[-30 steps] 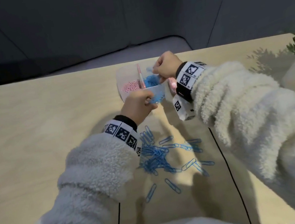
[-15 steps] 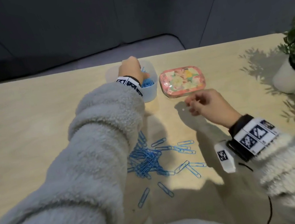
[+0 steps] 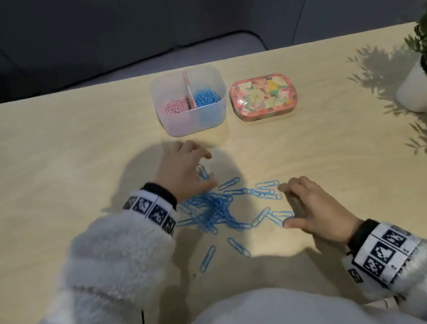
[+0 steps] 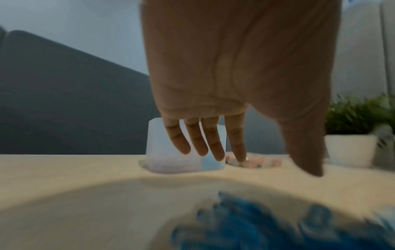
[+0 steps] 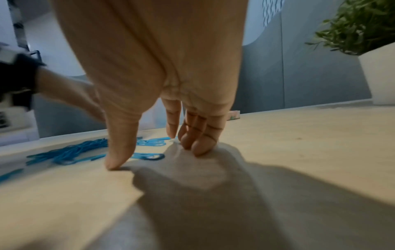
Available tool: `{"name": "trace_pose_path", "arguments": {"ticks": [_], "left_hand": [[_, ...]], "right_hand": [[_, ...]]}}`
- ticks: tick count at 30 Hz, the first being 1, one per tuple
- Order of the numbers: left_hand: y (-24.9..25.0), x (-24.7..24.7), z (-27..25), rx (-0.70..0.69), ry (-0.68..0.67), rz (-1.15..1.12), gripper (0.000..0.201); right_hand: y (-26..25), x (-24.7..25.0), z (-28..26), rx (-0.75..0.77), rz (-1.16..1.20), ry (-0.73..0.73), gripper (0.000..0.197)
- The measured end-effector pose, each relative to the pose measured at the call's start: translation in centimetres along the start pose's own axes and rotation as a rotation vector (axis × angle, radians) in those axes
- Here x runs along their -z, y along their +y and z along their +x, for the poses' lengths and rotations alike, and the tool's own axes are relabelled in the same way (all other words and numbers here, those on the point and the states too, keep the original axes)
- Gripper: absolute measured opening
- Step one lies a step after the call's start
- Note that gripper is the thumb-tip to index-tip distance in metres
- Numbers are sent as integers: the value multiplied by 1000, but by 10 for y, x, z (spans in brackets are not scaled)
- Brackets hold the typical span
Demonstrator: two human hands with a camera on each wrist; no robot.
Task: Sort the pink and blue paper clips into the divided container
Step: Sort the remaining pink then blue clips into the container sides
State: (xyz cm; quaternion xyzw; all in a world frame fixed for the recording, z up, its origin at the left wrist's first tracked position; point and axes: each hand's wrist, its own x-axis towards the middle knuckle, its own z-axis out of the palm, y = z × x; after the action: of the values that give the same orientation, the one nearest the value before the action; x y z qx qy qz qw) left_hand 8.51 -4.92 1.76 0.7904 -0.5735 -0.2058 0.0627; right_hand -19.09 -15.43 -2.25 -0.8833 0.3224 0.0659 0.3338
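Left hand (image 3: 182, 168): fingers spread wide, holding nothing, over far-left edge of clip pile
Blue clips (image 3: 215, 210): loose on table (image 3: 37, 170), between both hands
Container (image 3: 190, 100): beyond left hand; pink clips (image 3: 174, 107) left section, blue right
Right hand (image 3: 311, 207): spread, fingertips (image 5: 197, 148) touching table beside clips

Table (image 3: 38, 178): pale wood-look top, matt, faint grain
Divided container (image 3: 193, 121), upper centre: frosted translucent plastic, smooth
Blue paper clips (image 3: 215, 210), centre: glossy blue coating; pink paper clips (image 3: 174, 107) likewise, pink
Tin (image 3: 263, 97) beside container: glossy floral-print lid
Sleeves (image 3: 106, 272): fluffy white fleece cloth, rough pile
Plant pot (image 3: 419, 91), right edge: smooth white, matt
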Motion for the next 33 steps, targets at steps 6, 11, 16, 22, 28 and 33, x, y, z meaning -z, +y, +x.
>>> {"name": "trace_pose_path", "arguments": {"ticks": [6,11,16,22,28,33], "left_hand": [[-7,-37,-31,78,-150,97,107],[10,-48,-35,-56,-87,25,70],[-10,-39,-52,-17,5,5,101],[1,-46,-48,0,-63,16,72],[11,-46,-36,-21,-36,38,36],[11,-43,-37,-35,-3,88,28]], "right_hand": [[-31,-11,39,31,10,64,72],[-62,-23,57,137,26,-13,45],[-73,-11,51,94,-81,-10,85],[-97,-34,54,205,-344,-53,70],[-97,-30,66,196,-309,-26,27],[-89,-13,67,187,-252,20,24]]}}
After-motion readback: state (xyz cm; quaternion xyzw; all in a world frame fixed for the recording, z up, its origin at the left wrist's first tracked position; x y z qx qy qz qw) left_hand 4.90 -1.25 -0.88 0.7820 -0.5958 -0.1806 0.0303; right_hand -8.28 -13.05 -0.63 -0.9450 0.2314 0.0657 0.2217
